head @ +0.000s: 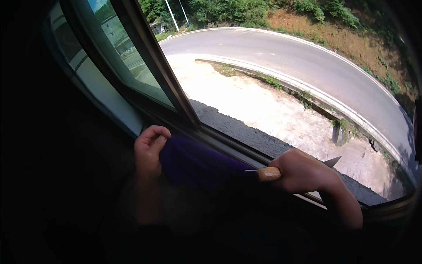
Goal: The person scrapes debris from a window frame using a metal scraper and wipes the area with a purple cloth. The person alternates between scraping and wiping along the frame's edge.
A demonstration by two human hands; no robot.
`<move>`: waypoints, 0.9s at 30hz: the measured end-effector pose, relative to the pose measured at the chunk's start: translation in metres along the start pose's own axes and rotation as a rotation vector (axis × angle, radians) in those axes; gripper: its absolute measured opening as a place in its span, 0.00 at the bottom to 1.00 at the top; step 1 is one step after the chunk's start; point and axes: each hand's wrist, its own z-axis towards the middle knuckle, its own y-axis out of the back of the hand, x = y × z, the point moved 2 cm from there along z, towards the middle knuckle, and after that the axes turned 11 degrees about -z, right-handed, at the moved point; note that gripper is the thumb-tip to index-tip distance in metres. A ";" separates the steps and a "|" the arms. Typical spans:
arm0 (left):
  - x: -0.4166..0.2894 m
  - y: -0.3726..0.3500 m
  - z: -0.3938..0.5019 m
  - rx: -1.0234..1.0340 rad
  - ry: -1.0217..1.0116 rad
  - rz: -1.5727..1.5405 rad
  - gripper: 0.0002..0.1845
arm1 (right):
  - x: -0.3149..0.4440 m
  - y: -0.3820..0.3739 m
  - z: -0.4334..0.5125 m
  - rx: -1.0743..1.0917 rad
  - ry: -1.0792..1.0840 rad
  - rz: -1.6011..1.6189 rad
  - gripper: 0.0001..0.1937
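Observation:
Between the thumb and forefinger of my left hand (151, 150) is the upper corner of a dark purple cloth (194, 161). The cloth stretches to the right below the window sill, towards my right hand (301, 171), and its lower part is lost in shadow. My right hand is closed around a tool's wooden handle (268, 174). From the left end of the handle sticks a thin metal pin or wire. A pointed metal blade (333, 161) shows past the far side of the same hand. Whether blade and handle are one tool is hidden by my fingers.
A sliding window's dark metal frame (184, 102) and its bottom track (237, 145) run just beyond my hands. Outside are a rough concrete ledge (237, 127), a sunlit paved yard (250, 102) and a curved road (280, 49). Deep shadow covers the near side.

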 end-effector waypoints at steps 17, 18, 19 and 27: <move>0.121 -0.031 0.042 -0.078 -0.599 0.871 0.05 | 0.038 0.046 0.072 -0.762 0.196 0.886 0.15; 0.121 -0.032 0.041 -0.076 -0.584 0.915 0.07 | 0.042 0.052 0.079 -0.813 0.271 0.915 0.15; 0.120 -0.033 0.040 -0.070 -0.571 0.965 0.09 | 0.043 0.056 0.087 -0.864 0.351 0.949 0.15; 0.123 -0.017 0.006 -0.222 -0.440 0.882 0.25 | 0.047 0.036 0.184 -0.866 0.270 0.902 0.17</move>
